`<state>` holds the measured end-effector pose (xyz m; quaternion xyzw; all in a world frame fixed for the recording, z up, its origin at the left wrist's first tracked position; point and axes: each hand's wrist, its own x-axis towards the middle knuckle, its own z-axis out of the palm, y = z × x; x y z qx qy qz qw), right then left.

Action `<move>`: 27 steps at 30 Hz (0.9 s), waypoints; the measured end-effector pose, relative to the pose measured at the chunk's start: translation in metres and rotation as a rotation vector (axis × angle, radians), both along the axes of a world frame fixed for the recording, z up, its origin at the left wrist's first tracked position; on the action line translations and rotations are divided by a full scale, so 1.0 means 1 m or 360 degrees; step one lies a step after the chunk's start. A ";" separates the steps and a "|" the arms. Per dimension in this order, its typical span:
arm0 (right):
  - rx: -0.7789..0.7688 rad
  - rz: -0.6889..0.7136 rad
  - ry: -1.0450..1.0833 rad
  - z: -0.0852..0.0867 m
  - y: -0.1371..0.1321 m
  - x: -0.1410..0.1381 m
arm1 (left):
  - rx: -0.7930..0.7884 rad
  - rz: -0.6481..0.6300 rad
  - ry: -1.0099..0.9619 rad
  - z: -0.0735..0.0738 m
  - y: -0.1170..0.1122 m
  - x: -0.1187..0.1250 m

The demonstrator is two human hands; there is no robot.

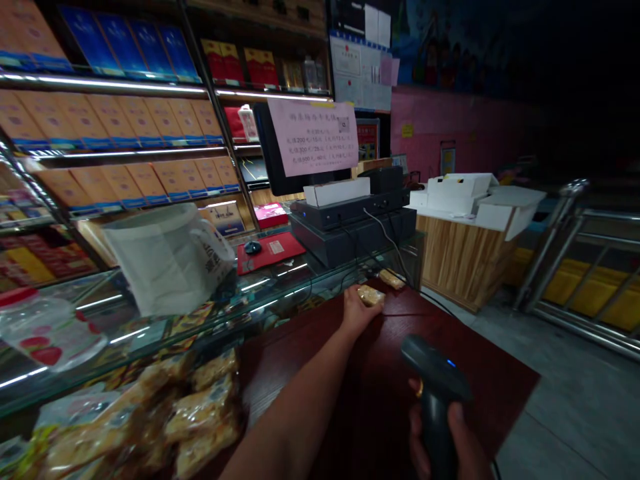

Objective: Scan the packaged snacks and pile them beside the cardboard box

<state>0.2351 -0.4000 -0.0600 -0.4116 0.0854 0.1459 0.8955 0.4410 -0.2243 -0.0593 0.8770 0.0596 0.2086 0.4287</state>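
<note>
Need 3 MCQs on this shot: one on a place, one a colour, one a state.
1. What is the left hand touching?
A. The computer mouse
B. A wrapped snack packet on the dark red counter
C. The white box

2. What colour is the light on the barcode scanner?
A. Red
B. Green
C. Blue

3. What is the right hand doing?
A. Gripping the scanner's handle
B. Lying open and empty
C. Resting on the computer mouse

Answers:
1. B: the fingers are on the packet, out on the counter.
2. C: a small blue glow shows on top of the scanner.
3. A: the fingers and thumb close around the black handle.
</note>
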 end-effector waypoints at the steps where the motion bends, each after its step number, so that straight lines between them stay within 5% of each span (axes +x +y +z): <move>1: -0.0029 -0.0003 -0.0009 0.002 0.000 -0.001 | -0.0116 -0.0031 -0.0019 0.000 0.004 -0.013; 7: -0.0170 -0.0039 -0.0077 0.013 0.000 -0.008 | -0.1246 -0.0434 0.0169 0.009 0.022 -0.120; 15: -0.0216 -0.0046 -0.0124 0.017 0.000 -0.017 | -0.2101 -0.0192 0.0361 0.035 0.068 -0.276; 21: -0.0311 -0.0032 -0.0179 0.014 -0.001 -0.017 | -0.2056 -0.0027 0.0196 0.054 0.111 -0.347; 27: -0.0461 0.0051 -0.0181 0.011 0.006 -0.029 | -0.1781 0.0228 -0.0151 0.061 0.128 -0.363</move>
